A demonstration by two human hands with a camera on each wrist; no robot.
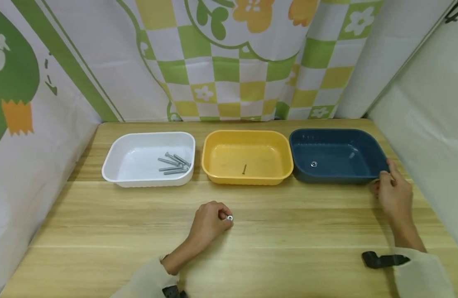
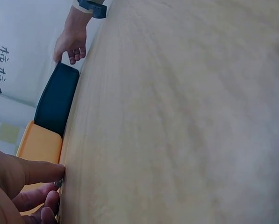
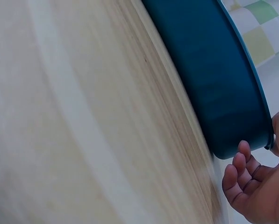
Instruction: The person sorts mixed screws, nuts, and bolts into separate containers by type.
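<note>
My left hand (image 1: 210,223) pinches a small metal nut (image 1: 230,218) between thumb and forefinger, low over the table in front of the yellow bin (image 1: 247,181). In the left wrist view the fingers mostly cover that nut. At the far right, my right hand (image 1: 396,196) grips the near right corner of the dark blue bin (image 1: 336,179), its other fingers loosely curled beside the wall in the right wrist view. One nut (image 1: 314,164) lies inside the blue bin. A small screw (image 1: 244,169) rests in the yellow bin.
Several long bolts (image 1: 174,163) lie at the right end of the white bin (image 1: 147,182). The three bins stand in a row along the back of the wooden table (image 1: 288,256). Behind them hangs a checked curtain (image 1: 229,78); pale sheets enclose both sides.
</note>
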